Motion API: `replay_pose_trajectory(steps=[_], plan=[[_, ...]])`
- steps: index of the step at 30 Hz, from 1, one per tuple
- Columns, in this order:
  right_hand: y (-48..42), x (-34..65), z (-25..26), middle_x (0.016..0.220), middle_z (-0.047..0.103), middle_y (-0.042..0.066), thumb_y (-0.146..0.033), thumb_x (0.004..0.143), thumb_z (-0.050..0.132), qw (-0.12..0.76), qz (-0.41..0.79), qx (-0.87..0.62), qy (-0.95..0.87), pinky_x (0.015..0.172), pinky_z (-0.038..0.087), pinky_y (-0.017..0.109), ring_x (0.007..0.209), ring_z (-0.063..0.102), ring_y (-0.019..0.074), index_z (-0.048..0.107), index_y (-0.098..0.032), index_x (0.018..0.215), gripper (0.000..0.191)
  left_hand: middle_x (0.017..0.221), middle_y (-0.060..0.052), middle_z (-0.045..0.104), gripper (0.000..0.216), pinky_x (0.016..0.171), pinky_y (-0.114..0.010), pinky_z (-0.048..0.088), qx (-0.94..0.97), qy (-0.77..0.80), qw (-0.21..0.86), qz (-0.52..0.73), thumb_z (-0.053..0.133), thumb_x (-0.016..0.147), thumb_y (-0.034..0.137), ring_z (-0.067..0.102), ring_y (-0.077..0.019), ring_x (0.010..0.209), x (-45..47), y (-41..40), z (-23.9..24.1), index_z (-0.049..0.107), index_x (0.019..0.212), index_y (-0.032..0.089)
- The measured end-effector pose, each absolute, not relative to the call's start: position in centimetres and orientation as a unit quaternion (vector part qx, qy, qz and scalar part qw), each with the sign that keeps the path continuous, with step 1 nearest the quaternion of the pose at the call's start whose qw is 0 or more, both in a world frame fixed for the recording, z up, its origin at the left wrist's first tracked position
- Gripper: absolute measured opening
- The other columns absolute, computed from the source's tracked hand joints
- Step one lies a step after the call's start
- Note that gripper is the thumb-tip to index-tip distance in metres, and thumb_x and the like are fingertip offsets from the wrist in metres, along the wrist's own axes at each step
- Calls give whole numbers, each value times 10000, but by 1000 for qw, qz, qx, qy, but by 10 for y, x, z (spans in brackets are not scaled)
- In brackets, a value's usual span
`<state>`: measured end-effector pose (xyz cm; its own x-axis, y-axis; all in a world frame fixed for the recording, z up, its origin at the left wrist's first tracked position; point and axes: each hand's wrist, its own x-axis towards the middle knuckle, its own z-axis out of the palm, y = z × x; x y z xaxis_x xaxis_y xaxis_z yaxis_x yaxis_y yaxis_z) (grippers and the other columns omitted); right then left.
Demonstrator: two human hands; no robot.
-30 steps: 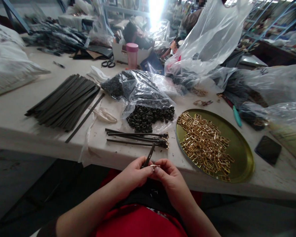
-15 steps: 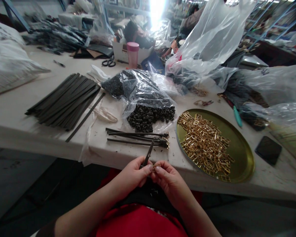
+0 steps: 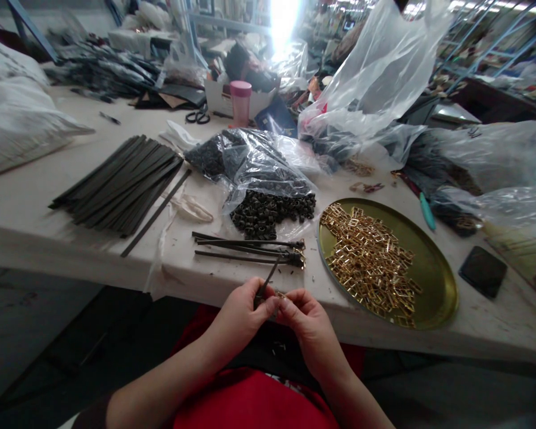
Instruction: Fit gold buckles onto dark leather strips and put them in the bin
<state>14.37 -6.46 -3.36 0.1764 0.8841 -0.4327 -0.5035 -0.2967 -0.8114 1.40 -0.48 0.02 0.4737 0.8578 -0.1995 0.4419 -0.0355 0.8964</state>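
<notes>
My left hand is closed around a dark strap, whose end sticks up between thumb and fingers. My right hand pinches a small gold buckle against the left fingertips, just past the table's front edge. How strap and buckle fit together is hidden by the fingers. Just beyond the hands lie several dark straps with gold buckles at their right ends. To the right, an oval gold tray holds a heap of loose gold buckles.
A pile of dark straps lies at left, one strap apart from it. A plastic bag spills small black loops. Scissors, a pink-lidded bottle, a teal-handled tool and a phone lie around.
The strap end in my left hand has turned slightly and now looks thinner, edge-on. Both hands stay together at the buckle. The view has shifted a little.
</notes>
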Motion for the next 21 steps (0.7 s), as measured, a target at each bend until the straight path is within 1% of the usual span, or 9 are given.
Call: replay_pose_trajectory(steps=[1, 3, 8, 12, 16, 19, 21], plan=[[-65, 144, -34, 608, 589, -42, -334, 671, 699, 559, 603, -534, -200, 589, 399, 209, 564, 517, 79, 540, -171, 743, 239, 693, 18, 577, 144, 593, -217, 391, 710, 475, 480, 197, 541, 781, 310, 527, -129, 648, 14, -5, 2, 517, 748, 172], [-64, 144, -34, 614, 588, -32, -358, 673, 691, 551, 581, -553, -230, 597, 400, 220, 581, 517, 90, 538, -163, 720, 252, 699, 9, 587, 108, 593, -229, 387, 738, 483, 437, 178, 506, 801, 274, 538, -141, 651, 15, -6, 3, 526, 762, 175], [-62, 144, -35, 628, 589, -21, -382, 664, 686, 547, 550, -572, -267, 602, 412, 236, 600, 526, 107, 542, -158, 702, 269, 728, -10, 595, 114, 604, -243, 382, 790, 474, 356, 158, 466, 823, 251, 545, -159, 682, 16, -8, -3, 539, 773, 180], [-62, 145, -37, 627, 591, -14, -379, 669, 681, 547, 531, -581, -285, 592, 419, 242, 599, 527, 115, 551, -159, 694, 257, 746, -15, 589, 173, 622, -248, 376, 814, 452, 335, 143, 424, 857, 275, 537, -161, 699, 16, -8, -7, 555, 792, 183], [-64, 146, -36, 648, 610, -7, -367, 672, 682, 548, 527, -581, -290, 589, 426, 240, 615, 543, 126, 583, -164, 722, 232, 752, -14, 575, 175, 627, -246, 372, 812, 451, 340, 145, 432, 858, 293, 525, -159, 702, 14, -6, -8, 549, 786, 185], [-66, 148, -34, 699, 636, 10, -362, 709, 648, 540, 518, -583, -317, 629, 439, 257, 658, 561, 145, 618, -173, 795, 210, 760, -14, 556, 173, 637, -244, 376, 809, 447, 350, 150, 441, 854, 286, 510, -157, 712, 14, -4, -9, 550, 767, 183], [-67, 149, -32, 726, 644, 18, -345, 734, 624, 534, 490, -595, -348, 656, 439, 267, 686, 565, 156, 633, -180, 808, 181, 766, -17, 545, 174, 646, -246, 378, 811, 442, 351, 152, 438, 855, 279, 503, -156, 718, 14, -4, -8, 549, 767, 178]])
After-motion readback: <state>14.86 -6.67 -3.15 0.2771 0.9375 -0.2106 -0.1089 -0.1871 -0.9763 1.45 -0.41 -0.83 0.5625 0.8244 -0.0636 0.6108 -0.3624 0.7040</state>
